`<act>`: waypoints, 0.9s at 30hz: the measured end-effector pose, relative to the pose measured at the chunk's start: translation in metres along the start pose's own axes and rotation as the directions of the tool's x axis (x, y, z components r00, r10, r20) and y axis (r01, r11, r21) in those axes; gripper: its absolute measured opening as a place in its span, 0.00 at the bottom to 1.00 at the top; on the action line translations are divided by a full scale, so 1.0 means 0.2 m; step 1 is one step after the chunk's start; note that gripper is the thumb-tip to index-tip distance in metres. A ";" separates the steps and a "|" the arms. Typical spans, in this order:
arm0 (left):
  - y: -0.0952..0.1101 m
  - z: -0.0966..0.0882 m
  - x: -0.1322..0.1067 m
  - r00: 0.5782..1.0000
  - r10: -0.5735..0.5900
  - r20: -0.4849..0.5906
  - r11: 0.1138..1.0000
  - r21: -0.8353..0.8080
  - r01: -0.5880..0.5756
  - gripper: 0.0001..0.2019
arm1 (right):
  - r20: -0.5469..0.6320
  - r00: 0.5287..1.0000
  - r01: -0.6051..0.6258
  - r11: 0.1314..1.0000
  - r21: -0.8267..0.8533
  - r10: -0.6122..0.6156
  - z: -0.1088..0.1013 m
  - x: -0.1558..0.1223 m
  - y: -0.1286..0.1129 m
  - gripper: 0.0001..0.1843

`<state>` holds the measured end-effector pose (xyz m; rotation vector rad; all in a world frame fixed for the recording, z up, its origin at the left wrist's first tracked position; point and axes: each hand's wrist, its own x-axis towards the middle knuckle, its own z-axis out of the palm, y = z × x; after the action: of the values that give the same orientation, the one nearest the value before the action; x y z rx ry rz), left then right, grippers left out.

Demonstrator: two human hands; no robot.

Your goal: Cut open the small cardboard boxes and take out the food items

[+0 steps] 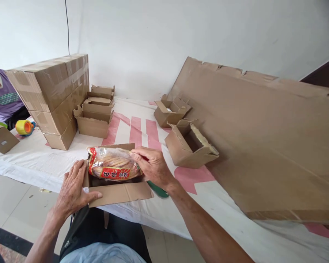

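Observation:
A clear and red bag of rice crackers (113, 164) lies in the mouth of an open cardboard box (120, 194) at the table's front edge. My right hand (153, 164) grips the bag's right end, fingers closed on the plastic. Against the box's left side rests my left hand (75, 188), its thumb over the near flap and its fingers along the left wall. Part of a green object (158, 190) shows beneath my right wrist; its kind cannot be made out. The box's inside is mostly hidden by the bag.
Taped cartons (55, 98) are stacked at the left, with small open boxes (94, 120) beside them. Two more open boxes (190, 144) stand right of centre, near a large cardboard sheet (263, 138). A tape dispenser (24, 127) lies far left, near a person (5, 95) in purple.

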<state>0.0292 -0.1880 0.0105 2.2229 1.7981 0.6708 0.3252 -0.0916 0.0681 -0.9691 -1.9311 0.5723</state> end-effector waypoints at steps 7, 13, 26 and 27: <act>0.00 0.01 0.04 0.999 0.037 -0.031 0.999 0.032 -0.036 0.46 | -0.112 0.991 -0.062 0.989 0.137 0.078 -0.16 0.11 0.00 0.20; 0.00 -0.06 0.11 1.000 -0.007 -0.028 1.000 -0.010 0.007 0.36 | -0.154 0.979 -0.099 0.972 0.214 0.134 -0.19 0.18 0.05 0.24; 0.07 -0.23 0.29 0.996 -0.085 -0.027 0.607 -0.794 0.030 0.40 | -0.034 0.997 -0.059 0.967 0.249 0.069 -0.15 0.25 -0.03 0.24; 0.07 -0.22 0.30 0.996 -0.086 -0.026 0.590 -0.807 0.030 0.36 | -0.031 0.997 -0.056 0.966 0.253 0.066 -0.15 0.25 -0.03 0.25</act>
<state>0.0302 -0.1390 0.0692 1.4992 1.1731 1.2476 0.3321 -0.0537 0.1121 -0.8714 -1.7477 0.8074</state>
